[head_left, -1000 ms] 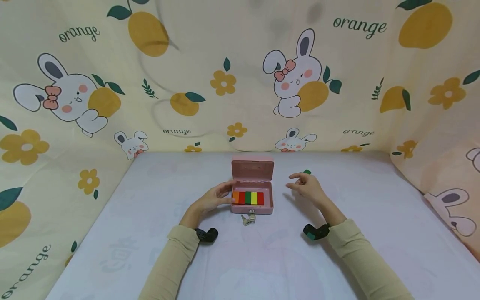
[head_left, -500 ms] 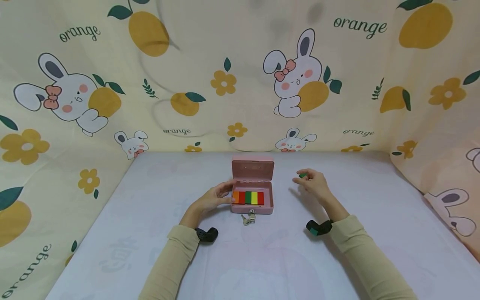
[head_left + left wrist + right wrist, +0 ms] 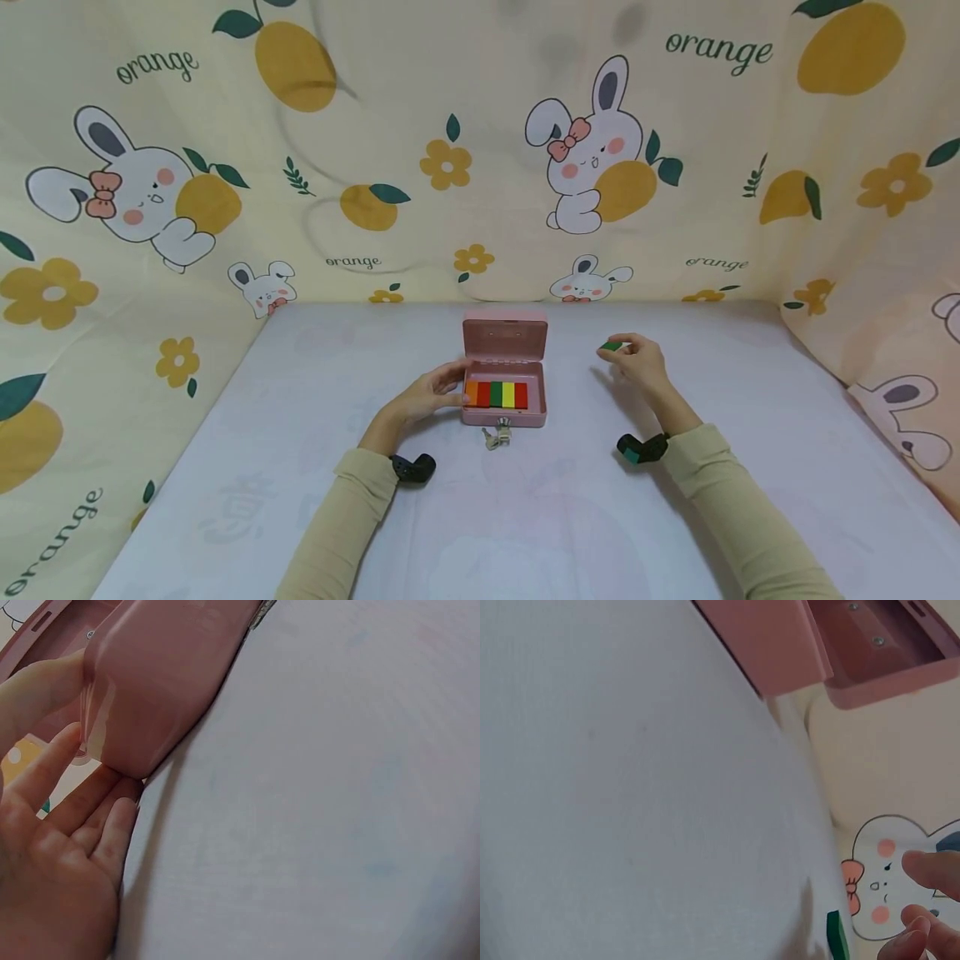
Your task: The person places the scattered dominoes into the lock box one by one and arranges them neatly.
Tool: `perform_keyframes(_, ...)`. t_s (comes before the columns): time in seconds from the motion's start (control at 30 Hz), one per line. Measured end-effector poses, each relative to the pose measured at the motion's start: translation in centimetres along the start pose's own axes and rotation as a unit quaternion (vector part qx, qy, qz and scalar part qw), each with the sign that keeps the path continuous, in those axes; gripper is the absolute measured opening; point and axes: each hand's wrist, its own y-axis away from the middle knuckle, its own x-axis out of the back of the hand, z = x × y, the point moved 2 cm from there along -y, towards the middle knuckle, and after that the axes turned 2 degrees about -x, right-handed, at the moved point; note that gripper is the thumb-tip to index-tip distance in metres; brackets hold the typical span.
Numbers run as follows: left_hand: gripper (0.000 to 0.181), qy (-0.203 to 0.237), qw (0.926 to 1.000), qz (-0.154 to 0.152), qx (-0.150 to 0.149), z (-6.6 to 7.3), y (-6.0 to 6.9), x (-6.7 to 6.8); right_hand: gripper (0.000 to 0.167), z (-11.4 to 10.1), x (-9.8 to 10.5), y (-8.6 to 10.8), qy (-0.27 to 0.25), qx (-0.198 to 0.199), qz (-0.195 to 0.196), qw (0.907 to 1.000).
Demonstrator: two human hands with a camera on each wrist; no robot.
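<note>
A pink cash box (image 3: 517, 420) stands on the table with its lid (image 3: 505, 340) raised. Inside lies a row of several flat blocks (image 3: 496, 395) coloured orange, red, green and yellow. My left hand (image 3: 423, 398) grips the box's left side, and the left wrist view shows the fingers against the pink wall (image 3: 165, 682). To the right of the box, my right hand (image 3: 641, 360) hovers with thumb and fingers spread around a green block (image 3: 611, 346). In the right wrist view that green block (image 3: 837, 936) lies on the table, apart from the fingertips (image 3: 922, 864).
Keys (image 3: 491, 438) hang from the lock at the front of the box. The white tabletop (image 3: 510, 517) meets a printed curtain (image 3: 495, 150) at the back and sides. A black camera is strapped to each wrist.
My right hand has moved right and slightly back, bringing its fingers over the green block, which stays about where it was. The left hand and the box hold still.
</note>
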Motion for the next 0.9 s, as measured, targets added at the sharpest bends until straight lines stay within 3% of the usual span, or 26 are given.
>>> perform_keyframes(0.27,0.066,0.002,1.0000,0.002,0.004,-0.2,-0.1,0.1,0.054,0.3,0.2,-0.4,-0.009,-0.020,0.015,0.9996)
perform_keyframes(0.53,0.066,0.008,0.9999,0.006,0.007,-0.2,0.0,0.0,0.056,0.7,0.3,-1.4,0.015,-0.050,0.050,0.9974)
perform_keyframes(0.9,0.065,0.011,0.9998,0.006,0.013,-0.2,-0.1,0.1,0.060,1.0,0.0,-2.5,-0.005,-0.097,0.058,0.9936)
